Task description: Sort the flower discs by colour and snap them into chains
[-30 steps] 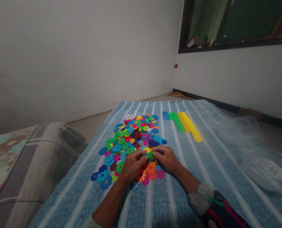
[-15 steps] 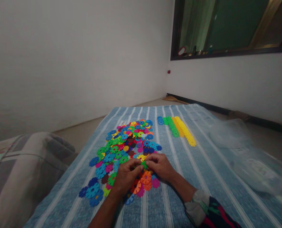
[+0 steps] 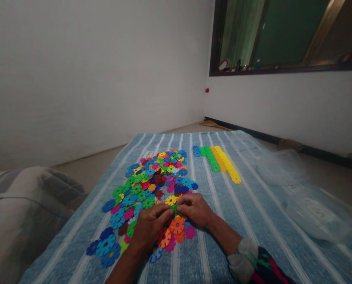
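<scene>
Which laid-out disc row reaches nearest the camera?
The yellow row of plastic discs, at the right; its near end passes the orange row, green rows and blue row.

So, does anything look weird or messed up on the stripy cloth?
Nothing I can see looks broken. But the yellow row reaches nearer than the short blue row, so their near ends don't line up.

From my feed: walls, plain, pale grey [image 3: 99, 71]; window [image 3: 282, 35], dark-framed, green panes, upper right; floor [image 3: 102, 157], beige; baseboard [image 3: 253, 135], black, along the right wall; table [image 3: 84, 236], blue-and-white striped cover; grey draped furniture [image 3: 30, 221], left; light, dim.
</scene>
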Tool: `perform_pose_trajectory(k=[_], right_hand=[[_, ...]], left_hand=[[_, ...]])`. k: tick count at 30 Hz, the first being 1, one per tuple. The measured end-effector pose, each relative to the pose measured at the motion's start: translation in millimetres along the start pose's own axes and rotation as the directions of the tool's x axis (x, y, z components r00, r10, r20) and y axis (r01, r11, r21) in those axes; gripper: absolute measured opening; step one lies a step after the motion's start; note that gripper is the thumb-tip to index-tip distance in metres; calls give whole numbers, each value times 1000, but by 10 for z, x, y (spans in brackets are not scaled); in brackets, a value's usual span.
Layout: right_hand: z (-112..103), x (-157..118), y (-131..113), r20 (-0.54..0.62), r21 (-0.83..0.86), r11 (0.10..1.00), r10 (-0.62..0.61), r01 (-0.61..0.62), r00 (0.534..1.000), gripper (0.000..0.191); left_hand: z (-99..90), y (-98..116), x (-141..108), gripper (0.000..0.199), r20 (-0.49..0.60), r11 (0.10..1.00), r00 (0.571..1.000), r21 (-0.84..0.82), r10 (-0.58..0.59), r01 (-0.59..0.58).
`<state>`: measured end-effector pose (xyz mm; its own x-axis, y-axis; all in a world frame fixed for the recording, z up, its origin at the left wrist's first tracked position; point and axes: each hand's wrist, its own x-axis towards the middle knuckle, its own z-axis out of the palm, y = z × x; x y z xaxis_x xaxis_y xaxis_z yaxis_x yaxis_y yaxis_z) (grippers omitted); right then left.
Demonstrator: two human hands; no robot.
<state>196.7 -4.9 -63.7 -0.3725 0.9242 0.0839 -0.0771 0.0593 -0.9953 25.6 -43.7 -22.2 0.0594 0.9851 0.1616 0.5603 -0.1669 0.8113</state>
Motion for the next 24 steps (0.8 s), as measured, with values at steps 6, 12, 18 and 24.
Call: perform_pose_trajectory(k=[6, 12, 18, 24], right_hand=[[-25, 23, 3, -71, 65, 996, 62, -58, 996, 12], [-152, 61, -48, -149, 6, 1000, 22, -21, 989, 12], [-582, 278, -163, -266, -286, 957, -137, 57, 954, 14], [-1321, 794, -457, -336, -864, 454, -194, -220, 922, 22]], left_hand=[[-36, -22, 17, 23, -100, 1000, 995, 12, -24, 26], [-77, -62, 38, 24, -150, 995, 988, 100, 37, -22], [-87, -170, 44, 28, -180, 960, 971, 258, 156, -106], [-105, -334, 65, 29, -185, 901, 936, 379, 299, -212]])
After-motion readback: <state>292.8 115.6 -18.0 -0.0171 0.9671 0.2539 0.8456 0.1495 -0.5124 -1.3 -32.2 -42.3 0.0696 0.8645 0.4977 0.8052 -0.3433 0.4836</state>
